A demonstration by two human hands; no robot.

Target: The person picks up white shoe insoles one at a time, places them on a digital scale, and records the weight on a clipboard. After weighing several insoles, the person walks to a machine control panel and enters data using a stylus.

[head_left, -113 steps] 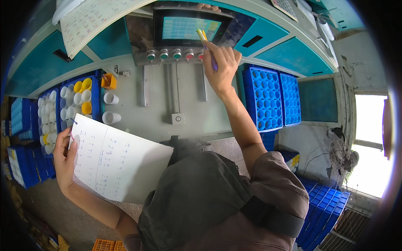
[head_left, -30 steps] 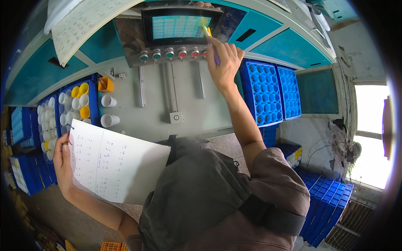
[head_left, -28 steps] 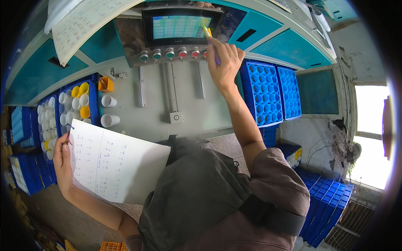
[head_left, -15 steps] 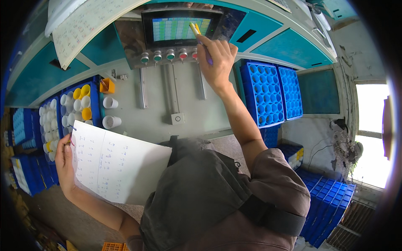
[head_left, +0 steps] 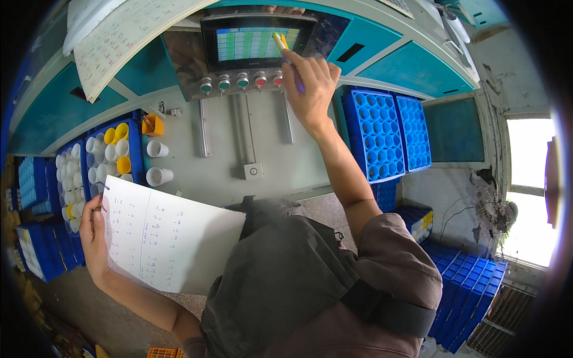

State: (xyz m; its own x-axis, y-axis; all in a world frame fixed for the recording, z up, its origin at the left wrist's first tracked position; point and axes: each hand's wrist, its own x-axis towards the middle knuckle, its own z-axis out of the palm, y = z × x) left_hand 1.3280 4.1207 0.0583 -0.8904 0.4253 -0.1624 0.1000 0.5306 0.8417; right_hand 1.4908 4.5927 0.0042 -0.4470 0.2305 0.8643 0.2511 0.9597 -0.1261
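My left hand [head_left: 95, 235] grips the left edge of a white paper sheet [head_left: 161, 235] with handwritten columns and a ruled line, its thumb lying on top. The sheet's right edge reaches my dark apron. My right hand [head_left: 313, 89] is raised at the control panel, its fingers closed round a purple pen-like stick [head_left: 299, 83] with a white and yellow end. That end is at the lower right of the touch screen [head_left: 253, 45], which shows a green and pale table. Whether it touches the glass I cannot tell. Below the screen sits a row of green and red push buttons [head_left: 242, 80].
Left on the bench, a blue tray [head_left: 138, 152] holds white and yellow cups. Two white cups [head_left: 157, 148] and an orange box [head_left: 153, 124] are beside it. Blue trays [head_left: 376, 137] with round holes stand at right. Written sheets [head_left: 128, 51] hang over the upper left.
My right hand and the stick have shifted very slightly down and right at the screen. The paper in my left hand has dropped a little. The hold of both hands is the same.
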